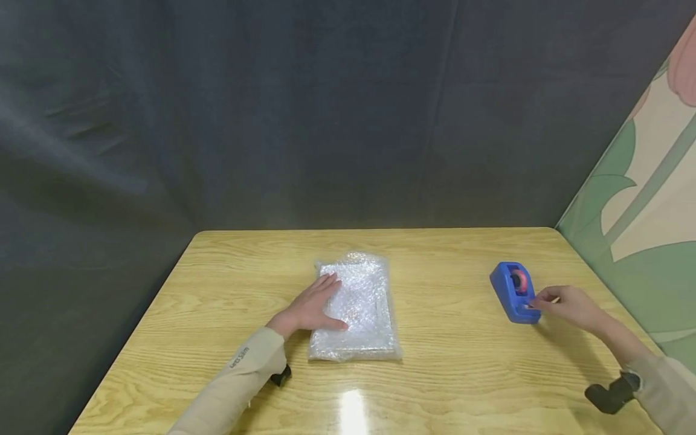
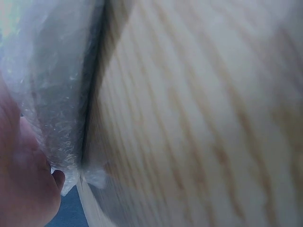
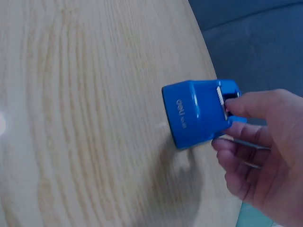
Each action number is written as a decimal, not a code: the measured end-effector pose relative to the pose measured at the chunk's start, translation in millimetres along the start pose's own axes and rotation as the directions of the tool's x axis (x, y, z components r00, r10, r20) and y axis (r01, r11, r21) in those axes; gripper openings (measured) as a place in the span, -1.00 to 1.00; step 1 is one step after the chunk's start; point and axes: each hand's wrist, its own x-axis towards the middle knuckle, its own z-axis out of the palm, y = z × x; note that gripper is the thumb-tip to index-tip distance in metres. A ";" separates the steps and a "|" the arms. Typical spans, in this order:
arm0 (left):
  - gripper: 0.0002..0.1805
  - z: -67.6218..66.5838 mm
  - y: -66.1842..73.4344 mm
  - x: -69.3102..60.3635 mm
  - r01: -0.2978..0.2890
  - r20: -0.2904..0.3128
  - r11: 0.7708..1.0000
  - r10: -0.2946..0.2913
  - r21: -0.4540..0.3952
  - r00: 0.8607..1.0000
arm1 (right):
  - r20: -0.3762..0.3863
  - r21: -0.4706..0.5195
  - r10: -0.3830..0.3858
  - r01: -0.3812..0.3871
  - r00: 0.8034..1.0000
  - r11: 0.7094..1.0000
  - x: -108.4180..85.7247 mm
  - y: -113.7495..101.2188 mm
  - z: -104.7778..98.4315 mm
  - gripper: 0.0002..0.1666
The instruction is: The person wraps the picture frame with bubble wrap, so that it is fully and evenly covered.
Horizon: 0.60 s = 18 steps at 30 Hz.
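Note:
A flat rectangular package in clear bubble wrap (image 1: 361,308) lies near the middle of the table. My left hand (image 1: 315,305) rests on its left side, fingers spread and thumb pointing right. In the left wrist view, part of that hand shows beside the wrap (image 2: 57,94). To the right stands a blue tape dispenser (image 1: 511,293) with a roll of tape (image 1: 519,281) in it. My right hand (image 1: 571,307) is at its front end. In the right wrist view, thumb and forefinger pinch the tape at the dispenser's toothed cutter (image 3: 221,101); the tape's end is mostly hidden.
The wooden table (image 1: 446,374) has rounded far corners. A dark curtain (image 1: 326,121) hangs behind it and along the left. On the right is a panel with a leaf and flower pattern (image 1: 641,211).

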 end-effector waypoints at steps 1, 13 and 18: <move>0.13 0.1 -0.2 0.2 0.001 -0.001 1.000 -0.001 -0.004 1.000 | 0.002 0.016 0.009 -0.009 1.000 1.000 -0.6 0.4 1.1 -0.77; 0.15 0.2 0.8 -2.7 -0.039 -0.028 0.998 0.038 -0.056 0.999 | 0.000 0.215 0.072 -0.070 0.997 0.974 -8.5 0.8 11.1 -0.66; 0.11 0.1 0.1 -0.6 -0.007 -0.015 0.999 0.006 -0.043 1.000 | -0.181 0.130 -0.032 0.056 0.983 0.990 -8.2 -1.6 15.0 -0.85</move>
